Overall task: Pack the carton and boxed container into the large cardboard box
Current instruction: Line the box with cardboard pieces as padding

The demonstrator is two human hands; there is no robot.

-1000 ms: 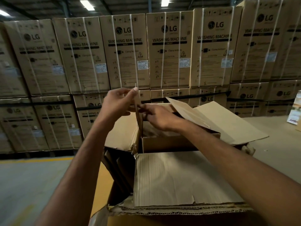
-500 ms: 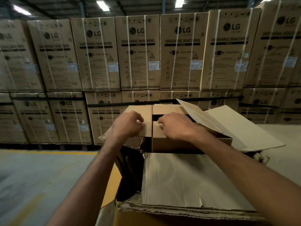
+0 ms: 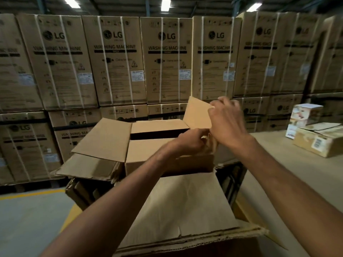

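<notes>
— What's the right hand (image 3: 228,125) holding?
— It's smeared. Its fingers look pinched on the flap (image 3: 198,114), but blur hides the tips.
— And the left hand (image 3: 193,142)?
— Just below that grip, its fingertips vanish behind the right wrist.
— Inside the carton (image 3: 146,156)?
— Only a dark slot left of the grip; the contents are hidden.
— The box (image 3: 185,210)?
— Its near wall and both forearms run off the bottom edge. Far right of the grip, a pack's (image 3: 306,115) print is unreadable.

Stacked washing-machine boxes (image 3: 115,60); grey floor (image 3: 27,219).
</notes>
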